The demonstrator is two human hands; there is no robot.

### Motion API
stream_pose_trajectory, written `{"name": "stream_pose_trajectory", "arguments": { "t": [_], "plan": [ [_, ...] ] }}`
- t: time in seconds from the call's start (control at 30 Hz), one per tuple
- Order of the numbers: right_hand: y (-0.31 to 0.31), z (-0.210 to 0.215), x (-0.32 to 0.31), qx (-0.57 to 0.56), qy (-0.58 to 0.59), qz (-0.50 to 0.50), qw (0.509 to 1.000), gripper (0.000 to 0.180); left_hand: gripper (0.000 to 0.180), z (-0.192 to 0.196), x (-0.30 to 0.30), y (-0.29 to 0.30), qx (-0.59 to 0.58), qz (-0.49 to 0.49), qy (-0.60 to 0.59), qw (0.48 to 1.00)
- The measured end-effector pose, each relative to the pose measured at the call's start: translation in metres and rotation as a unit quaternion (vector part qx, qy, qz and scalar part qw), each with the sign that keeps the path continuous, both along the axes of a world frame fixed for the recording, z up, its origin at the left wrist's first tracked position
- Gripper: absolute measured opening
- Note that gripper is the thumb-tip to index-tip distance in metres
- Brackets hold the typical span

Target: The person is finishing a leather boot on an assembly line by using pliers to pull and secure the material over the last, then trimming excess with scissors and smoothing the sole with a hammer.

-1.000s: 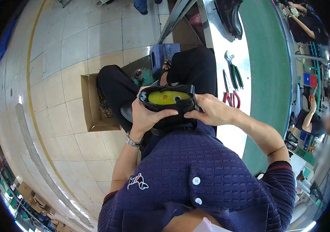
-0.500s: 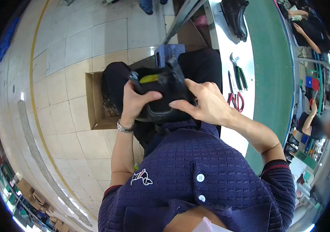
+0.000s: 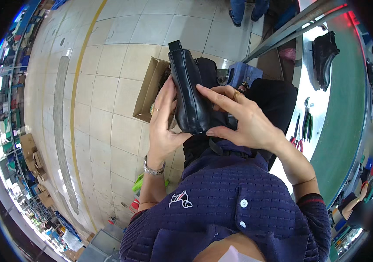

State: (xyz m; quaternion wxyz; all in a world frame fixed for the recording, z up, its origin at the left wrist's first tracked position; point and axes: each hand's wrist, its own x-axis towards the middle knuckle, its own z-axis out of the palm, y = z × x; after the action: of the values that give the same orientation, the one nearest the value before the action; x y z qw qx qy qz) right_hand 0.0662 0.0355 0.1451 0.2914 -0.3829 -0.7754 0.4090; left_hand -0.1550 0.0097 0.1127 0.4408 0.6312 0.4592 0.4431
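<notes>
I hold a black leather shoe (image 3: 188, 91) upright in front of my chest, its heel end pointing away from me. My left hand (image 3: 164, 120) cups its left side, fingers stretched along the leather. My right hand (image 3: 241, 118) presses against its right side, with the index finger laid across the upper and a ring showing on one finger. My lap in black trousers (image 3: 273, 100) lies under the shoe.
An open cardboard box (image 3: 149, 89) stands on the tiled floor left of my knees. A workbench with a green belt (image 3: 343, 113) runs on the right, bearing another black shoe (image 3: 324, 54), pliers and red-handled scissors (image 3: 302, 129). Someone's feet (image 3: 243, 11) stand ahead.
The shoe has been lifted and turned from lying open side up, showing its yellow insole, to standing on edge with its black side toward me; both hands shifted to its flanks.
</notes>
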Motion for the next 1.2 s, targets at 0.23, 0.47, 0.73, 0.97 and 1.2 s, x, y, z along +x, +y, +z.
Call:
{"name": "stream_pose_trajectory", "arguments": {
  "t": [0.23,0.47,0.73,0.97,1.2],
  "plan": [
    [-0.002,0.008,0.032,-0.053,0.026,0.018,0.998,0.065,0.087,0.011,0.028,0.006,0.107,-0.009,0.080,0.991],
    [-0.059,-0.018,0.090,-0.130,0.033,-0.119,0.984,0.046,0.082,-0.023,0.080,-0.005,0.019,-0.160,0.000,0.987],
    [-0.043,-0.059,0.123,-0.270,0.075,-0.050,0.959,0.055,0.076,-0.053,0.098,-0.021,-0.073,-0.249,0.023,0.965],
    [-0.035,-0.063,0.114,-0.294,0.006,-0.026,0.955,0.048,0.075,-0.054,0.090,-0.028,-0.093,-0.229,0.031,0.969],
    [-0.047,-0.077,0.085,-0.201,0.054,-0.201,0.957,0.070,0.067,-0.066,0.083,-0.006,-0.157,-0.135,-0.081,0.975]
  ]
}}
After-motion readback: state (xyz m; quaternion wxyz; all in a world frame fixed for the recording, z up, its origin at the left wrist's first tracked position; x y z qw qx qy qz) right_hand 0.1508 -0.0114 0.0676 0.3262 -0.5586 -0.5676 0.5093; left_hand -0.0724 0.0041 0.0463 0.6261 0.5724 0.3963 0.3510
